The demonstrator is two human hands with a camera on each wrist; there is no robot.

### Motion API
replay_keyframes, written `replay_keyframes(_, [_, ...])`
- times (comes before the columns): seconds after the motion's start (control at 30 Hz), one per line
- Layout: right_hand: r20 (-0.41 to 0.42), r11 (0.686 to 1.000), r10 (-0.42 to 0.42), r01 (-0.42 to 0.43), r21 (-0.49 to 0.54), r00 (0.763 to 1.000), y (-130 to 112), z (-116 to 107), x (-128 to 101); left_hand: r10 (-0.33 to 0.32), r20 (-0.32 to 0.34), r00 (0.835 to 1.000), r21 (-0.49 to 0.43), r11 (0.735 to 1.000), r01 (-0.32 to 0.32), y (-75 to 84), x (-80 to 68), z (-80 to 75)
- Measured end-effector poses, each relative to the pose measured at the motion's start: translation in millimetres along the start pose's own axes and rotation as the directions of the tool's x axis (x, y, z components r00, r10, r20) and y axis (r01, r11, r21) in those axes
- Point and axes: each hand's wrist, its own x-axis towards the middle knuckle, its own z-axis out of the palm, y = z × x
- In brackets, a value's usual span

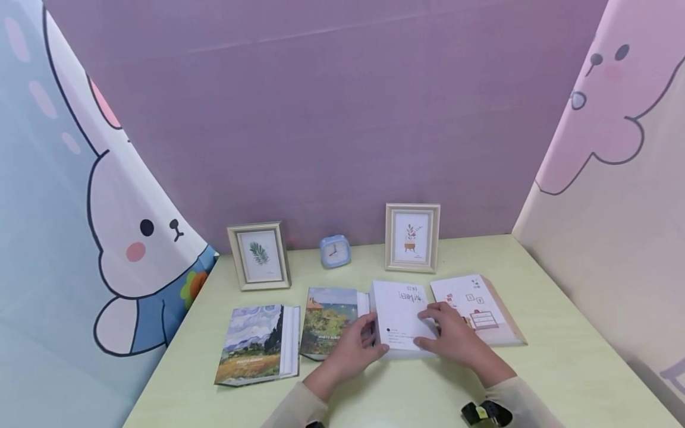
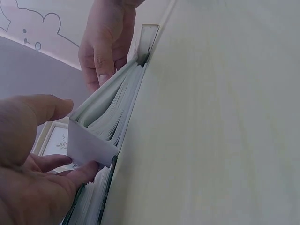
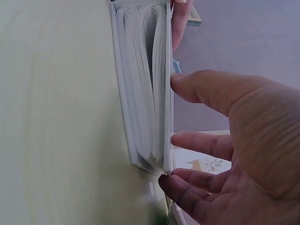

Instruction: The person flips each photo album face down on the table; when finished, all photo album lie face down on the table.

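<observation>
pale beige long sleeves (image 1: 299,407), black-and-yellow wrist strap (image 1: 486,412) on the right

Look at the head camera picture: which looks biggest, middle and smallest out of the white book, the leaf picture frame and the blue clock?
1. White book, under both hands, looks biggest, though it lies nearer the camera.
2. Leaf picture frame.
3. Blue clock, clearly smallest.
</observation>
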Motion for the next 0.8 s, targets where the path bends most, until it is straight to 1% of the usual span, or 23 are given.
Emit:
replay_keyframes(0.2, [-0.009, 1.000, -0.011, 0.011, 0.007, 1.000, 1.8, 1.2, -0.2, 0.009, 0.007, 1.000, -0.018, 1.000, -0.009, 1.3, -0.8, 0.5])
replay_keyframes(0.33, [-0.012, 1.000, -0.011, 0.011, 0.016, 1.000, 2.9, 1.5, -0.9, 0.018, -0.001, 1.000, -0.017, 1.000, -0.018, 2.5, -1.3, 1.0])
replay_keyframes(0.47, [-0.004, 0.998, -0.003, 0.004, 0.057, 1.000, 2.5, 0.4, -1.8, 0.038, -0.017, 0.999, -0.026, 0.999, -0.038, 4.0, -2.7, 1.1])
replay_keyframes(0.6, [0.006, 0.994, 0.012, -0.013, 0.111, 1.000, 1.6, -1.6, -3.0, 0.071, -0.031, 0.997, -0.067, 0.995, -0.073, 7.1, -3.9, 2.0])
replay_keyframes(0.7, [0.006, 0.991, 0.016, -0.017, 0.130, 1.000, 1.8, -1.7, -3.2, 0.091, -0.049, 0.995, -0.057, 0.994, -0.094, 8.8, -5.3, 2.1])
replay_keyframes(0.8, [0.002, 0.991, 0.006, -0.006, 0.133, 1.000, 2.8, -1.3, -3.0, 0.105, -0.070, 0.992, -0.009, 0.994, -0.106, 8.4, -5.9, 2.0])
